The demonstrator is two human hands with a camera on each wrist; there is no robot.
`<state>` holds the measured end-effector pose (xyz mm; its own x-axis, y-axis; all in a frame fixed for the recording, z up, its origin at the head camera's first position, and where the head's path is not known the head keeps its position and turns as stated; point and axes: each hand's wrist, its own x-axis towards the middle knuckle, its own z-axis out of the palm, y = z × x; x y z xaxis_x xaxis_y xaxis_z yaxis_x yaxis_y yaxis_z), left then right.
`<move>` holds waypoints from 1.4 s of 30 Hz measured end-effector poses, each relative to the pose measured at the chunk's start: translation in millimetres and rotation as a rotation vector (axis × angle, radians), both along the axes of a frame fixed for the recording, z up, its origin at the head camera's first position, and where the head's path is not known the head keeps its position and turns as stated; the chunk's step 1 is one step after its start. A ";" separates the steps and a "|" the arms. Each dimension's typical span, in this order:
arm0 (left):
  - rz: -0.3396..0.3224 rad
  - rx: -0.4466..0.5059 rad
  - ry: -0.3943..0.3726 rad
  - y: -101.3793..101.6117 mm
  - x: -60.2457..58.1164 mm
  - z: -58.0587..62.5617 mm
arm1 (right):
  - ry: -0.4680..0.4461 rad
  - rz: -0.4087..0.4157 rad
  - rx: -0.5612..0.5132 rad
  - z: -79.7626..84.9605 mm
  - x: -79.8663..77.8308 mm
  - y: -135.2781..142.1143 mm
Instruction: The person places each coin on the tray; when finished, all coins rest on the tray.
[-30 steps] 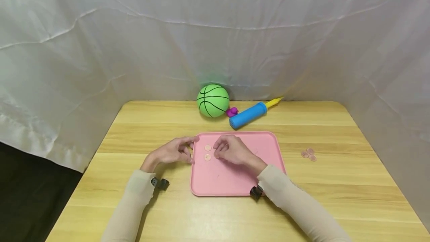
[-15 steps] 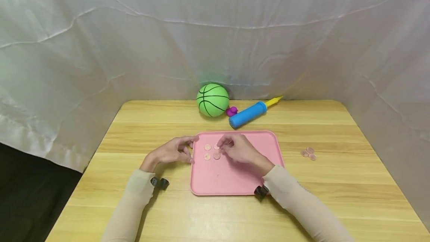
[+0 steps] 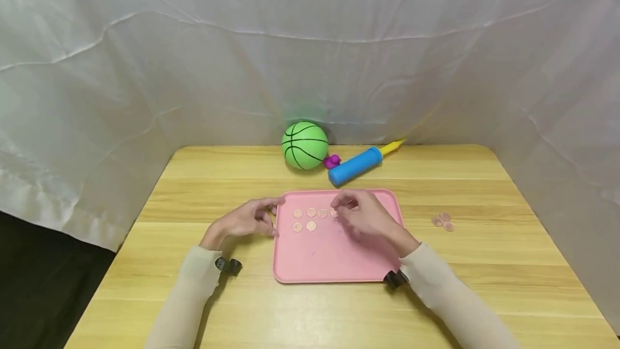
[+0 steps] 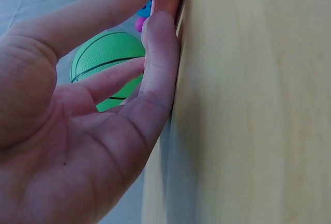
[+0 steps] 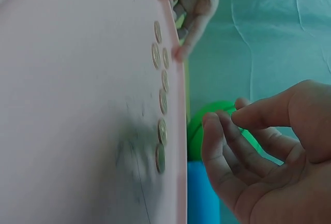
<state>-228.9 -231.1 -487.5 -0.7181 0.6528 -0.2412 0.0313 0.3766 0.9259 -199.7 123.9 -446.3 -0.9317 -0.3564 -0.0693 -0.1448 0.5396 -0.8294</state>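
The left hand [image 3: 248,218] rests at the left rim of a pink tray [image 3: 319,268], with thumb and index finger spread apart along the edge. In the left wrist view its fingertips [image 4: 159,27] touch that rim. Over the upper middle of the tray is the right hand [image 3: 365,214], thumb and fingers bent toward each other. Nothing shows between its fingertips in the right wrist view. Several copper-coloured coins lie flat on the tray, among them a coin [image 3: 297,213] at upper left and a coin [image 5: 160,158] near the right hand; part of the row is hidden behind that hand in the head view.
Three more coins [image 3: 443,222] lie on the wooden table [image 3: 484,263] right of the tray. Behind the tray are a green ball [image 3: 304,145], a purple rubber duck [image 3: 332,162] and a blue hand pump [image 3: 356,166] with a yellow nozzle. A pale curtain [image 3: 310,58] hangs beyond.
The right hand has moved rightward over the tray. More coins now show on the tray where it was, in an upper and a lower row. The left hand has stayed at the rim.
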 end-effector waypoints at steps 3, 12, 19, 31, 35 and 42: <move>0.006 -0.007 -0.004 -1.2 -0.1 0.8 | 0.021 -0.023 0.016 2.4 0.8 9.0; -0.010 0.011 -0.003 -1.3 -1.6 -0.8 | 0.053 -0.086 0.021 2.9 0.8 40.7; -0.006 -0.001 -0.001 -1.0 -1.5 -0.1 | 0.059 -0.152 0.046 -0.5 3.6 67.4; 0.002 -0.003 0.012 -6.0 3.4 0.8 | 0.123 -0.182 0.153 2.1 2.6 112.5; 0.004 -0.007 0.017 -7.2 4.0 0.8 | 0.144 -0.221 0.177 0.7 5.4 130.7; -0.015 0.012 0.012 -2.0 2.2 -0.5 | 0.140 -0.297 0.212 -1.5 18.4 163.3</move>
